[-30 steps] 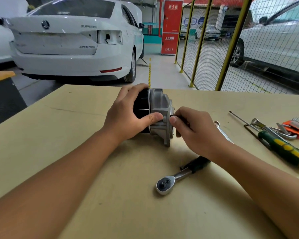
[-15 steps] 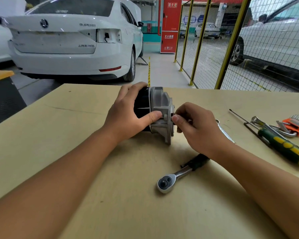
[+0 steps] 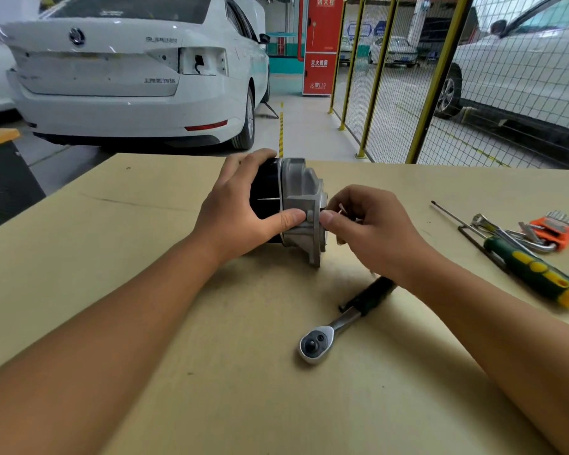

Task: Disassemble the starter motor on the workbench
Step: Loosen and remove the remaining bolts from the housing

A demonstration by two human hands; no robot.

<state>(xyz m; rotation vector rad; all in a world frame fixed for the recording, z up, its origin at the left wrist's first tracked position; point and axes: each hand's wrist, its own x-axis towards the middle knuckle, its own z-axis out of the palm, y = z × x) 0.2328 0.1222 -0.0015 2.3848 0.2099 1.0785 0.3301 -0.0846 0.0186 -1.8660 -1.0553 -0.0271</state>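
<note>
Starter motor on desk, left hand gripping its black body, right hand pinching at its flange; ratchet nearby.

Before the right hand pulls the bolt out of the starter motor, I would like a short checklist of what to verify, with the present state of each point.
1. Starter motor rests on the workbench: ok.
2. Left hand grips the motor body, thumb on the metal housing: ok.
3. Right hand pinches a small part at the housing face: ok.
4. That part is fully unscrewed: cannot tell, the fingers hide it.
5. Ratchet lies within reach near the right forearm: ok.
6. Screwdriver lies apart from the motor: ok.
</note>
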